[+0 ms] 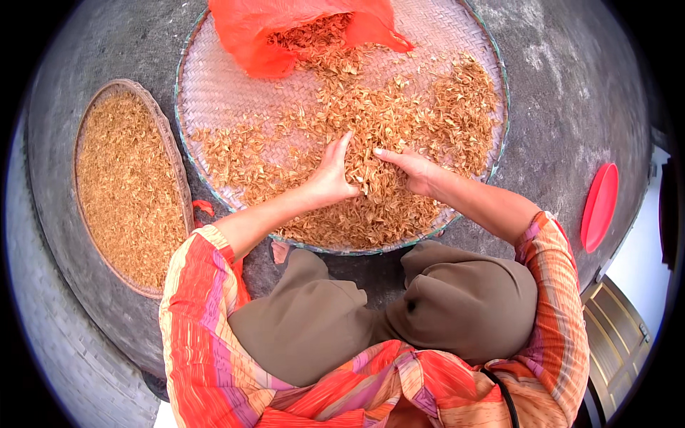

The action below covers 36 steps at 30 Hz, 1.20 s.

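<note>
Knees tucked against the round woven tray so both hands reach: left hand and right hand face each other, fingers open, cupping the dried shrimp pile at the near rim, orange bag spilling more behind.

Bare grey concrete floor under daylight; red round lid lying right of hands; wooden door at lower right.
</note>
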Each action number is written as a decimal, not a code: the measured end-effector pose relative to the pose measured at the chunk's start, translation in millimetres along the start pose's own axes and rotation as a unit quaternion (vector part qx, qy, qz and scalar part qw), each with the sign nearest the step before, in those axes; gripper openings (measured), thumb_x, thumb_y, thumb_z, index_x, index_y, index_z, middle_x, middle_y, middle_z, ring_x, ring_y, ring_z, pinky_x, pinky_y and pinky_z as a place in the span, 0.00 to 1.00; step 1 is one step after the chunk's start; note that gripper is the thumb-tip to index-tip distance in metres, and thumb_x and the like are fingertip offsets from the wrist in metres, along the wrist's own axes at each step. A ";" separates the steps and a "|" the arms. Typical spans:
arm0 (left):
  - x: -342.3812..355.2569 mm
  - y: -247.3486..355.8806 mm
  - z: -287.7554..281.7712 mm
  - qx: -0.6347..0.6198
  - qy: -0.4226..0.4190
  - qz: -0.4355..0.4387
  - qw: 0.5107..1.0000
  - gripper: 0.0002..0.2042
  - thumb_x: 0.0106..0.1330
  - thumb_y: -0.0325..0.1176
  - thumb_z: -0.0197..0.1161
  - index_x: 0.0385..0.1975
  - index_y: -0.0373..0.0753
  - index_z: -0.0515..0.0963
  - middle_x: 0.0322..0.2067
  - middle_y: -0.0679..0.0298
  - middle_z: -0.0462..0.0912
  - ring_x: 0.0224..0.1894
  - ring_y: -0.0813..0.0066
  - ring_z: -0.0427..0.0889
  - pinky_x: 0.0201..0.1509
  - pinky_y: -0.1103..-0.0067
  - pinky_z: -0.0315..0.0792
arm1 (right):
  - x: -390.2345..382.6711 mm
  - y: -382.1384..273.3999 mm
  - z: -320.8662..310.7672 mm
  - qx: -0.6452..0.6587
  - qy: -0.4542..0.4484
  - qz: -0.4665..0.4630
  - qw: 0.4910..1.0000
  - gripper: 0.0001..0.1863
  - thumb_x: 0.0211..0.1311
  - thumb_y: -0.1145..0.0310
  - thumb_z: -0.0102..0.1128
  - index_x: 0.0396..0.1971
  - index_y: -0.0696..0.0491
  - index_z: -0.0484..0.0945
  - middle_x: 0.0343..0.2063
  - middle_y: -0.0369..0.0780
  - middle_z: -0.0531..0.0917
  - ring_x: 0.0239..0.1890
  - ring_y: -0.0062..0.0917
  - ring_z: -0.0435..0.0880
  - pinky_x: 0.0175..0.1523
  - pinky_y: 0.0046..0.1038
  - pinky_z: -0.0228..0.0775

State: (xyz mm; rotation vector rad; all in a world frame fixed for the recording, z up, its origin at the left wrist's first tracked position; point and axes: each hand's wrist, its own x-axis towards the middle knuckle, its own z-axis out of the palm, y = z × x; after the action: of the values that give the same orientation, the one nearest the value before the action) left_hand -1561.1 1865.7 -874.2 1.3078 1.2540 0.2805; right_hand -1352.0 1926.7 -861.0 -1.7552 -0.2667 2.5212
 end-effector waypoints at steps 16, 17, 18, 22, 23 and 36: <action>57.8 21.5 -144.6 -0.184 0.137 0.047 0.972 0.49 0.46 0.25 0.74 0.69 0.35 0.49 0.61 0.53 0.65 0.62 0.63 0.67 0.68 0.72 0.59 | 14.1 -166.3 103.1 -0.081 0.002 -0.047 0.996 0.18 0.65 0.62 0.59 0.50 0.54 0.72 0.45 0.43 0.83 0.48 0.31 0.82 0.55 0.44 0.74; 71.9 29.7 -161.1 -0.217 0.152 0.062 0.962 0.46 0.48 0.29 0.74 0.68 0.34 0.52 0.60 0.55 0.67 0.62 0.64 0.67 0.68 0.71 0.60 | 30.9 -188.8 101.1 -0.070 0.001 -0.113 0.991 0.23 0.63 0.59 0.61 0.54 0.54 0.71 0.49 0.43 0.81 0.51 0.32 0.80 0.57 0.46 0.71; 87.8 35.1 -176.2 -0.253 0.164 0.076 0.950 0.44 0.51 0.32 0.75 0.66 0.33 0.55 0.60 0.57 0.68 0.61 0.66 0.68 0.68 0.71 0.60 | 50.9 -210.2 95.9 -0.058 0.004 -0.176 0.983 0.27 0.62 0.56 0.62 0.57 0.54 0.70 0.52 0.44 0.79 0.54 0.33 0.78 0.60 0.47 0.68; 129.6 31.3 -219.4 -0.344 0.227 0.157 0.898 0.32 0.60 0.41 0.70 0.61 0.37 0.64 0.58 0.62 0.72 0.63 0.68 0.67 0.66 0.67 0.62 | 82.1 -276.9 101.6 0.004 -0.182 -0.280 0.943 0.17 0.70 0.62 0.42 0.48 0.55 0.77 0.46 0.45 0.83 0.47 0.39 0.82 0.50 0.45 0.75; 121.3 29.3 -218.8 -0.287 0.290 0.124 0.904 0.30 0.62 0.39 0.67 0.63 0.38 0.63 0.58 0.61 0.72 0.62 0.66 0.68 0.63 0.70 0.67 | 71.0 -258.4 122.2 -0.038 -0.020 -0.317 0.948 0.14 0.70 0.68 0.44 0.47 0.56 0.75 0.30 0.40 0.83 0.33 0.33 0.82 0.41 0.38 0.77; 70.5 -74.1 -101.0 0.281 0.295 0.032 0.913 0.40 0.64 0.56 0.58 0.67 0.34 0.54 0.67 0.47 0.53 0.71 0.50 0.46 0.72 0.57 0.42 | 71.8 -120.9 -21.4 -0.690 0.226 -0.435 0.532 0.31 0.70 0.50 0.46 0.66 0.51 0.59 0.67 0.47 0.58 0.71 0.42 0.52 0.73 0.42 0.44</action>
State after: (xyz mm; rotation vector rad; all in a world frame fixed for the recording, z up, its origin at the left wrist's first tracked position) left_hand -1649.4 1951.2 -948.7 1.8396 1.8978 0.3973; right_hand -1363.4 2058.4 -913.6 -1.4792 -2.6764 0.7362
